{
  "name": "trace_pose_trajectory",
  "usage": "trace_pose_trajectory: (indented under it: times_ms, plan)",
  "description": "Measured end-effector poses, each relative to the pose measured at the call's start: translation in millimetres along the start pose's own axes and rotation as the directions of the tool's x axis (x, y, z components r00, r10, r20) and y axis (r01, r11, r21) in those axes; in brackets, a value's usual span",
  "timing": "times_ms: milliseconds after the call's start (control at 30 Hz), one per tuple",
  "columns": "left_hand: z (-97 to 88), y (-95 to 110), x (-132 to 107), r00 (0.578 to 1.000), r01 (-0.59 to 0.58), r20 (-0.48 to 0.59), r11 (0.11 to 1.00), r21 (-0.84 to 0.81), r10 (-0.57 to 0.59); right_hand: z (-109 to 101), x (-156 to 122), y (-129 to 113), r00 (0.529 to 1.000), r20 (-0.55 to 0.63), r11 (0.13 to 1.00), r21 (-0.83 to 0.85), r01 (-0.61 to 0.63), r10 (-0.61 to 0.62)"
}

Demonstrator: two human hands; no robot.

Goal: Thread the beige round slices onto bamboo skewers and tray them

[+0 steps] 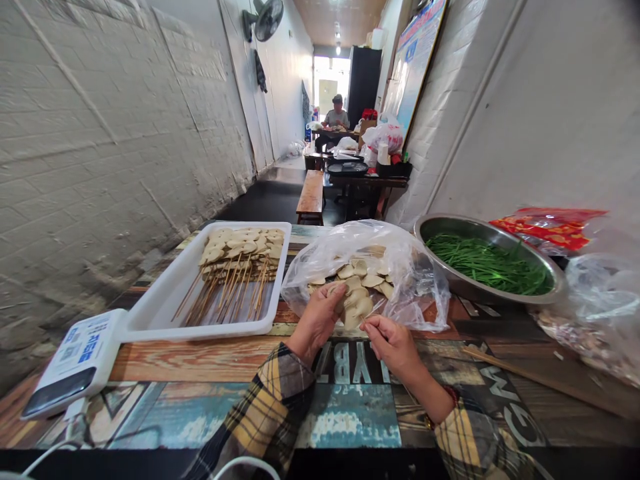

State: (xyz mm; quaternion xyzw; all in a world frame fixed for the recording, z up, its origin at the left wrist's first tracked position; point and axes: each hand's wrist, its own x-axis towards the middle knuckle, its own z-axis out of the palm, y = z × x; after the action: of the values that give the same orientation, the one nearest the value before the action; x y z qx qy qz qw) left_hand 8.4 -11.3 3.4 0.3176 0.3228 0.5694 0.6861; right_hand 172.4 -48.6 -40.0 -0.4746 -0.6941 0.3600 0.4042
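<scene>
My left hand [320, 317] is closed on a few flat, pale beige food slices [356, 307], thumb on top. With its thumb and fingers pinched, my right hand [393, 347] grips a thin wooden skewer [367, 320] that meets the lower edge of those slices; most of the skewer is hidden by the hand. Just beyond both hands lies an open clear plastic bag [425, 297] with more loose slices [373, 280] in it. On the left, a white tray [200, 331] holds rows of skewered slices [243, 243], their sticks [235, 290] pointing toward me.
A steel bowl [557, 283] of green chives [490, 267] stands right, near a red package [555, 223] and a filled plastic bag [595, 333]. A wooden strip [530, 380] lies front right. A white device [70, 360] with a cable sits left. Farther back, a person [337, 117] sits at a table.
</scene>
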Motion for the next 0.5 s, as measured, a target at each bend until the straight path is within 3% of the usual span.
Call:
trace_pose_trajectory:
  times_ms: [500]
  plan:
    - [5.1, -7.8, 0.4, 1.0, 0.02, 0.01, 0.996, 0.086, -0.021, -6.3, -1.6, -6.8, 0.987, -0.075, 0.982, -0.132, 0.134, -0.145]
